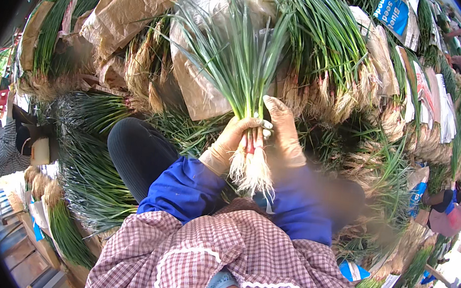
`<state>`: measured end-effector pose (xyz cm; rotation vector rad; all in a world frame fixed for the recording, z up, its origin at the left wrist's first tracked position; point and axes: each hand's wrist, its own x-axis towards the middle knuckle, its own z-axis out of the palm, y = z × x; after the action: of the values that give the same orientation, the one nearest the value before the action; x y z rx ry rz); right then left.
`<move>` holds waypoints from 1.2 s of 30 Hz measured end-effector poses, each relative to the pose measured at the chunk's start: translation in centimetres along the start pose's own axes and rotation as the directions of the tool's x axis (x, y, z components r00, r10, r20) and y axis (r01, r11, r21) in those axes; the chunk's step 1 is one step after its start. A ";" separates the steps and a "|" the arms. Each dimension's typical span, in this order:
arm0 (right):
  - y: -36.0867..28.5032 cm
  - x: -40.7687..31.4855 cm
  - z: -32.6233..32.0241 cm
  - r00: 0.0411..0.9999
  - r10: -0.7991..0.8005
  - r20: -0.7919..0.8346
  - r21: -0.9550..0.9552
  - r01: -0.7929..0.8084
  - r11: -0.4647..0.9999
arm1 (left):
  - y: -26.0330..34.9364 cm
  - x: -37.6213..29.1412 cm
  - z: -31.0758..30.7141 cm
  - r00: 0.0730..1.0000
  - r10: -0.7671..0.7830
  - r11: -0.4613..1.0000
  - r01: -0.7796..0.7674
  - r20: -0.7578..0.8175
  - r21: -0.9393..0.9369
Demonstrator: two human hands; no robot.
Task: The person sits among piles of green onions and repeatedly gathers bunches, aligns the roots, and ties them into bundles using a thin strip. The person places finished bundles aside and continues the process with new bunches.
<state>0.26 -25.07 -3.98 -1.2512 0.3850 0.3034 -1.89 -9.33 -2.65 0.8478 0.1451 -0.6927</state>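
Observation:
A small bunch of green onions (247, 75) stands before me, its leaves fanned away from me and its pale roots hanging towards my lap. My left hand (231, 140), in a tan glove, is closed around the stems just above the reddish bulbs. My right hand (282, 128), also gloved, is at the right side of the same stems, its thumb and forefinger raised beside the leaves; whether it grips any stem is hard to tell. Behind the bunch lies a brown-white sack sheet (200, 70).
Piled green onions (328, 41) with roots towards me lie ahead, among paper sacks (126, 13). More onions (90, 172) heap at my left and at my right (386, 171). A person in a checked top (5, 147) sits far left; another person (452, 215) is far right.

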 end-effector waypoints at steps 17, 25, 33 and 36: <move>-3.3 -5.5 1.6 0.983 0.081 0.165 -0.530 0.019 0.848 | 0.6 -2.1 -1.6 0.978 -0.208 0.899 0.190 -0.004 -0.394; -4.0 -14.4 -3.8 0.891 -0.170 0.421 0.043 0.168 0.985 | 2.9 -2.3 -0.8 0.991 -0.132 0.935 0.117 -0.021 -0.334; -4.2 -9.3 1.8 0.946 -0.297 0.129 0.381 0.229 0.896 | 1.7 -2.3 -0.8 0.985 -0.054 0.862 0.129 0.164 -0.489; -4.4 -6.2 3.7 0.995 -0.092 -0.049 0.376 0.104 0.921 | 1.5 -2.3 -0.7 0.980 -0.174 0.918 0.197 0.095 -0.346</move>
<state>-2.95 -22.91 3.52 -0.8919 0.3843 0.1156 -2.68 -6.98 -1.23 0.4680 0.2880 -0.8408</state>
